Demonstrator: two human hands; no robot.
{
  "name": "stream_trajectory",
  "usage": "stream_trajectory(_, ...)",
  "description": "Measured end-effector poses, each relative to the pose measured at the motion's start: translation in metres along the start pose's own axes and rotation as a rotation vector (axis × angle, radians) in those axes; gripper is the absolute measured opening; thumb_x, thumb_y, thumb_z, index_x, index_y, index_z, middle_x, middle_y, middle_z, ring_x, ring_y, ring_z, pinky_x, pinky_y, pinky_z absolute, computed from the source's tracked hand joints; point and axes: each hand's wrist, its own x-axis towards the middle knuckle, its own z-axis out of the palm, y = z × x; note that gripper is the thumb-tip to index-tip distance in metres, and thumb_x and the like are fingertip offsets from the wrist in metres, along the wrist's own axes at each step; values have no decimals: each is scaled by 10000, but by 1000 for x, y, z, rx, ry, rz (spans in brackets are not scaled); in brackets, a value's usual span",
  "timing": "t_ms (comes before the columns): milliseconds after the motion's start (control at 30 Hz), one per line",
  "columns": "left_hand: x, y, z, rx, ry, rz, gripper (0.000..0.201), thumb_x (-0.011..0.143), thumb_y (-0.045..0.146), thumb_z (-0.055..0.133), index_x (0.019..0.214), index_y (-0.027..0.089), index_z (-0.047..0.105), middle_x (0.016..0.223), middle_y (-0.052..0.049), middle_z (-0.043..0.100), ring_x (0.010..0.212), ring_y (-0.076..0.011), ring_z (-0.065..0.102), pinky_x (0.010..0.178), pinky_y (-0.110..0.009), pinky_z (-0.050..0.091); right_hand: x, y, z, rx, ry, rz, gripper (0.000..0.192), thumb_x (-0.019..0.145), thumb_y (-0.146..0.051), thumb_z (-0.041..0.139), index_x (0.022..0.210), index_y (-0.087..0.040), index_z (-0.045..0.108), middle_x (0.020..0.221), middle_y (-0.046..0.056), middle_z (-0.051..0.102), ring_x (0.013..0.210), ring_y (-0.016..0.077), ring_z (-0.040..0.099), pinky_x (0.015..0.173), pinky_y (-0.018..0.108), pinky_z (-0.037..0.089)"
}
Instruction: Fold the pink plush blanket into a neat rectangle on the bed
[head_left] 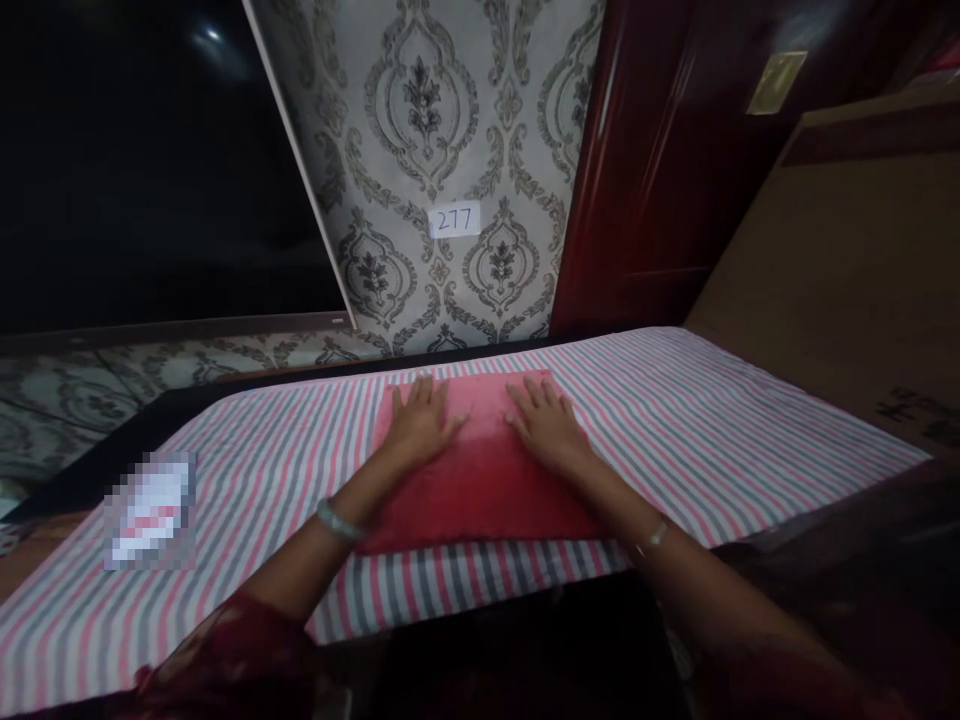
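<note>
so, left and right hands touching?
Apart: the head view shows red cloth visible between the left hand and right hand, thumbs not meeting.

In the centre of the frame, the left hand [418, 422] and right hand [550, 426] lie flat on a red cloth [484, 492]; at upper left is a dark screen [150, 180].

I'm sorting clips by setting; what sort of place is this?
Probably a room in a home: a large dark screen, patterned wallpaper and a striped cloth spread below them suggest it.
</note>
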Motion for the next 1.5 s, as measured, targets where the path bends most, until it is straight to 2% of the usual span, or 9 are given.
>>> stream_trajectory(100,-50,15,15,4,17,207,723,959,578,453,1576,233,302,1654,-154,203,1532,-354,124,1198,-614,48,-44,-8,12,-18,-8,-146,567,1013,-488,381,1557,-330,343,1657,57,241,1512,386,155,1179,595,136)
stream_trajectory(267,-77,15,45,1,-66,135,684,971,574,449,1572,275,315,1663,-139,173,1531,-368,113,1178,-649,80,-65,-7,27,-33,-19,-129,556,1010,-490,411,1545,-348,366,1648,25,266,1511,391,152,1180,619,105)
stream_trajectory(667,-72,4,31,-98,-5,107,577,993,457,434,1532,255,398,1639,-125,260,1519,-323,207,1189,-600,175,-58,0,25,100,-8,-161,530,1003,-465,423,1507,-305,447,1625,47,319,1511,334,210,1200,573,143)
stream_trajectory(733,-67,-14,27,-143,105,14,579,961,414,484,1498,201,448,1615,-152,315,1505,-327,252,1190,-564,218,-49,19,21,245,51,-134,527,988,-433,437,1479,-250,491,1592,81,383,1492,292,278,1198,507,220)
stream_trajectory(833,-58,-55,26,-368,195,-289,623,884,385,570,1437,107,499,1518,-214,457,1428,-348,404,1150,-497,337,-34,57,12,583,154,132,549,946,-380,482,1458,-182,508,1535,128,464,1422,270,412,1163,440,320)
stream_trajectory(933,-48,-91,31,-738,169,-567,720,836,486,634,1393,46,515,1285,-244,652,1203,-358,628,990,-450,502,-23,85,10,800,101,376,544,944,-370,461,1436,-146,519,1427,158,573,1283,278,564,1083,447,418)
stream_trajectory(1067,-32,-106,33,-1190,101,-697,725,714,548,777,1267,108,612,943,-137,772,834,-273,752,691,-328,579,-15,92,16,909,38,422,510,931,-430,500,1353,-160,598,1366,139,629,1260,273,587,1062,430,438)
stream_trajectory(1267,-7,-102,24,-1508,-148,-671,475,650,468,848,915,88,742,804,-156,768,689,-256,741,662,-318,597,8,90,18,1111,-64,510,474,853,-480,662,1163,-122,672,1142,166,733,1007,274,714,857,370,569)
stream_trajectory(1500,12,-94,17,-1594,-204,-671,329,630,377,838,817,128,731,717,-92,752,645,-257,726,613,-324,595,29,76,9,1278,-167,531,229,777,-348,736,768,-130,666,659,113,720,627,237,705,612,328,584)
